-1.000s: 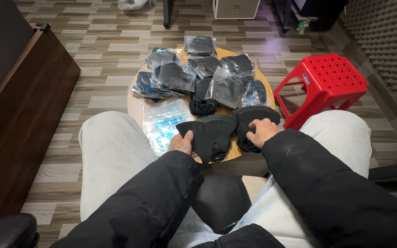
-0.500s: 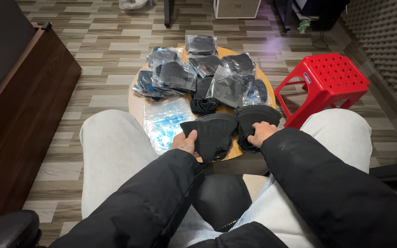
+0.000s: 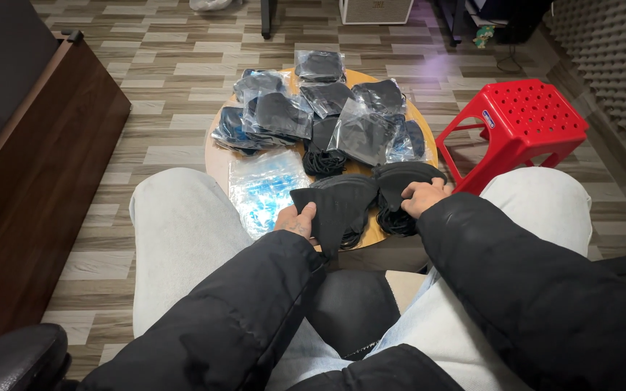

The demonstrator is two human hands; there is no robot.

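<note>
A small round wooden table [image 3: 215, 161] stands between my knees. My left hand [image 3: 296, 220] grips a stack of black face masks [image 3: 336, 206] by its left corner at the table's near edge. My right hand [image 3: 422, 195] rests with curled fingers on a second pile of black masks [image 3: 398, 176] to the right, touching it. A bundle of black ear loops [image 3: 395, 221] hangs below that pile. Both arms wear black puffy sleeves.
Several clear plastic bags of black masks [image 3: 277, 116] cover the far half of the table. A clear bag with blue print [image 3: 262, 190] lies at the near left. A red plastic stool [image 3: 519, 123] stands right of the table. A dark wooden cabinet [image 3: 30, 181] lines the left.
My left hand has slid the mask stack slightly toward me and to the left. My right hand stays on the right pile.
</note>
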